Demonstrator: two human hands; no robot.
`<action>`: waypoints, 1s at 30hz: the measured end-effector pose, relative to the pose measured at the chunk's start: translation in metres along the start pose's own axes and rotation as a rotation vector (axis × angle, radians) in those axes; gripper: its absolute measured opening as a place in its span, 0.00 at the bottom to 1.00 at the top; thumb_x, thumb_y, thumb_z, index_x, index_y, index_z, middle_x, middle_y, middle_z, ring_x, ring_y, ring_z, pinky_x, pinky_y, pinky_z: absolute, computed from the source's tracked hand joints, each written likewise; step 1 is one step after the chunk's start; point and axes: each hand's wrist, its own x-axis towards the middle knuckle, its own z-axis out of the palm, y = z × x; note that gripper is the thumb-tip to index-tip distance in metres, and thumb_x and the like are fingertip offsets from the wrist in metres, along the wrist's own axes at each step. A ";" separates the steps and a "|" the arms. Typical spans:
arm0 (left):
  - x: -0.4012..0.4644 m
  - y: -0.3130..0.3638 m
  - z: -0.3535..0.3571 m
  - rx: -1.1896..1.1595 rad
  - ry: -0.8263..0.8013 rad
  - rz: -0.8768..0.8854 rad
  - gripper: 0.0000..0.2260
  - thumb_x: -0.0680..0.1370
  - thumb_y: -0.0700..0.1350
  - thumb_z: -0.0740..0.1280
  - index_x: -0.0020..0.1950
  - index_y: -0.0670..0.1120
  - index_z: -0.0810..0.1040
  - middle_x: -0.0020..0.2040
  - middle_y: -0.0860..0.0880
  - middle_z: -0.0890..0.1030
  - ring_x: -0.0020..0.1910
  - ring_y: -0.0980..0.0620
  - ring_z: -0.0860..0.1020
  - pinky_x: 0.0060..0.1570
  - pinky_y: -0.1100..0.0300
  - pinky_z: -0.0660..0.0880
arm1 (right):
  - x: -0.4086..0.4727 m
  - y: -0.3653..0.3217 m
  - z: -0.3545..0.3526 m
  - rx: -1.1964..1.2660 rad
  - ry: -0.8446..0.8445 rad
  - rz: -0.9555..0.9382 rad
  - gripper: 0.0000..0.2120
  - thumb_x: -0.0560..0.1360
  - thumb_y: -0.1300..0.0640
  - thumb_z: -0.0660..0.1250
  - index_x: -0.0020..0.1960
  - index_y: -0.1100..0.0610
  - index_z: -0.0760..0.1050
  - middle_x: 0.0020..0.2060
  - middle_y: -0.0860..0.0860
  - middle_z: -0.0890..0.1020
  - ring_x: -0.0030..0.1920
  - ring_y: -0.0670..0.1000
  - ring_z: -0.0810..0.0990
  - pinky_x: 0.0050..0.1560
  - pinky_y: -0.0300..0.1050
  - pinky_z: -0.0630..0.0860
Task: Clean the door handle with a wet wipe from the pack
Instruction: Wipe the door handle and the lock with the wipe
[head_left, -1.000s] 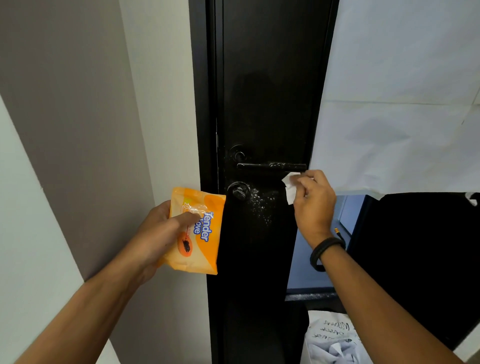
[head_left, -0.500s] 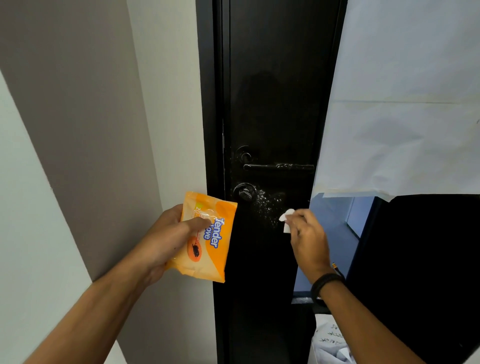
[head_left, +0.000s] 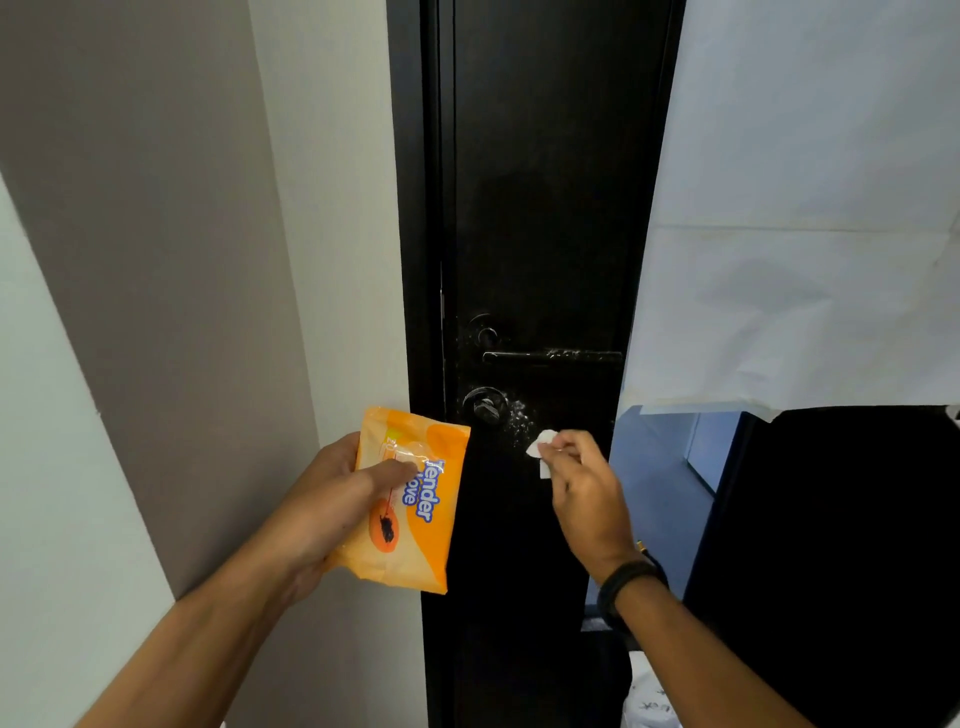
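1. Head view shows the wipe pinched in the right hand, bunched small, with only a white tuft showing past the fingertips. It sits in front of the black door, below the handle and just right of the lock knob.

2. Right grip is closed on the wipe, thumb and curled fingers around the wad. Left hand holds the pack, thumb laid across its printed front and fingers behind it (the orange pack hangs beside the door frame, well left of the handle).

3. As I judge it, the wipe will handle as light, limp and damp. It has no stiffness of its own, so it only pushes where fingers back it. A loose pinch would let it slide or trail.

4. White specks show on the handle bar and on the door face near the knob, so cleaning looks unfinished.

5. Best hold, I think, is to spread the wad over the finger pads and wrap it round the bar, then draw along its length. The handle looks rigid and smooth, and a wet wipe may slip on it, so firm pressure matters.

6. The pack looks soft and crinkly, likely light. Holding it by its middle, as now, seems secure.
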 end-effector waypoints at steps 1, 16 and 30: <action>0.000 0.000 0.000 0.001 0.001 -0.001 0.09 0.81 0.44 0.70 0.60 0.48 0.82 0.47 0.47 0.90 0.44 0.44 0.89 0.43 0.50 0.83 | 0.003 0.002 -0.001 -0.007 -0.001 0.012 0.04 0.84 0.53 0.64 0.54 0.48 0.78 0.46 0.40 0.78 0.45 0.47 0.79 0.43 0.37 0.79; 0.002 0.003 -0.001 -0.019 -0.013 -0.003 0.10 0.81 0.46 0.71 0.62 0.50 0.81 0.51 0.47 0.90 0.48 0.42 0.89 0.53 0.41 0.85 | 0.018 -0.008 -0.008 -0.187 0.115 -0.265 0.10 0.80 0.62 0.68 0.60 0.60 0.83 0.54 0.48 0.80 0.48 0.47 0.80 0.46 0.45 0.83; 0.000 0.004 -0.001 -0.002 -0.007 0.003 0.10 0.80 0.47 0.71 0.61 0.51 0.81 0.51 0.48 0.90 0.49 0.44 0.89 0.56 0.40 0.84 | 0.016 -0.029 0.022 -0.103 0.114 -0.283 0.11 0.80 0.62 0.69 0.61 0.60 0.82 0.51 0.49 0.81 0.49 0.45 0.80 0.49 0.42 0.84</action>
